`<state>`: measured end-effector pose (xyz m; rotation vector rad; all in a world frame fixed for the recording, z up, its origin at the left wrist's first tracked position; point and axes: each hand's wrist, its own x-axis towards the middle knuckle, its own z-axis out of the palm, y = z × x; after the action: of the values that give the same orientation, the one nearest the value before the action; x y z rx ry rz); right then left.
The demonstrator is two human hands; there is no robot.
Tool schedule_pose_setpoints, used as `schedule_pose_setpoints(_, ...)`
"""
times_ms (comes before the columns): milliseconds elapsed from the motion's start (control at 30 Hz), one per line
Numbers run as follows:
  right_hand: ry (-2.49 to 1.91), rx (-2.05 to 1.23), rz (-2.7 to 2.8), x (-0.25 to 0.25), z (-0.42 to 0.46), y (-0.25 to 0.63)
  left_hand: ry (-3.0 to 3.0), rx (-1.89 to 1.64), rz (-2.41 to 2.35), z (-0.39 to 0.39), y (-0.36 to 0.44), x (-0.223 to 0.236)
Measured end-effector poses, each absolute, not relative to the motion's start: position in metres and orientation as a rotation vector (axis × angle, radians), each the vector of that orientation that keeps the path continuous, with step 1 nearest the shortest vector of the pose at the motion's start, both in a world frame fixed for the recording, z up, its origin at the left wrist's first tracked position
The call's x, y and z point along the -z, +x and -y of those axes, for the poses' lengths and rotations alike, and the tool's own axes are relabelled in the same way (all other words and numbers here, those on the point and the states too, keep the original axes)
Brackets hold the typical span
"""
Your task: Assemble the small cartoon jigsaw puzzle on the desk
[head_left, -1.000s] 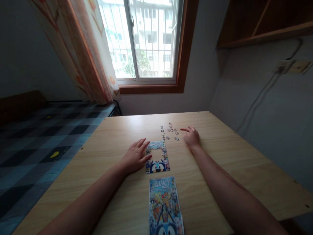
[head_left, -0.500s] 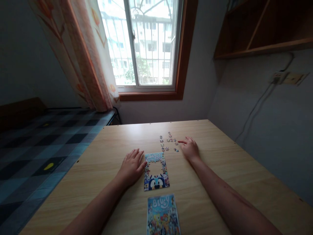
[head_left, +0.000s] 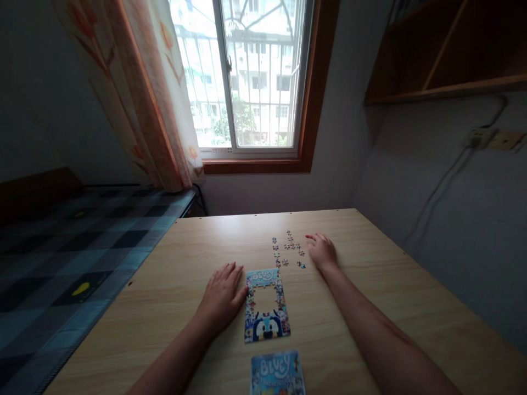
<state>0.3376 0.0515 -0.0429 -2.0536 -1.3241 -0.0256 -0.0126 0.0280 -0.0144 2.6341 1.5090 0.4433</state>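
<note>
A partly assembled jigsaw puzzle (head_left: 267,328) lies flat on the table, its border joined around a gap in the middle. My left hand (head_left: 222,293) rests palm down with fingers stretched, its thumb at the puzzle's left edge. Beyond the puzzle, loose jigsaw pieces (head_left: 292,246) are scattered in a small cluster. Just right of these pieces is my right hand (head_left: 321,251), index finger extended and the other fingers loosely bent. Nothing shows in either hand. Nearest me lies a picture card marked Bluey (head_left: 276,370), cut off by the lower frame edge.
The wooden table (head_left: 173,263) ends in front of a wall with a window (head_left: 263,82). A bed with a checked cover (head_left: 102,247) stands on the left. A wall shelf (head_left: 448,55) and a cable (head_left: 438,181) are on the right.
My right index fingertip has moved from beside a loose piece to slightly farther out, away from it. My left hand stays by the puzzle. The whole view has shifted, with the table lower in frame.
</note>
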Motion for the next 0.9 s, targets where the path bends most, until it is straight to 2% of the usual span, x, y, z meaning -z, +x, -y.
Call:
schedule_pose_setpoints(633,-1.826,-0.065,1.282,0.043,-0.052,0.340,2.532,-0.562,-1.515,-0.033,-0.018,0.012)
schedule_pose_setpoints(900,-1.741,-0.049,1.468,0.019,-0.038,0.332,2.509,-0.563,-1.504,-0.033,-0.017,0.010)
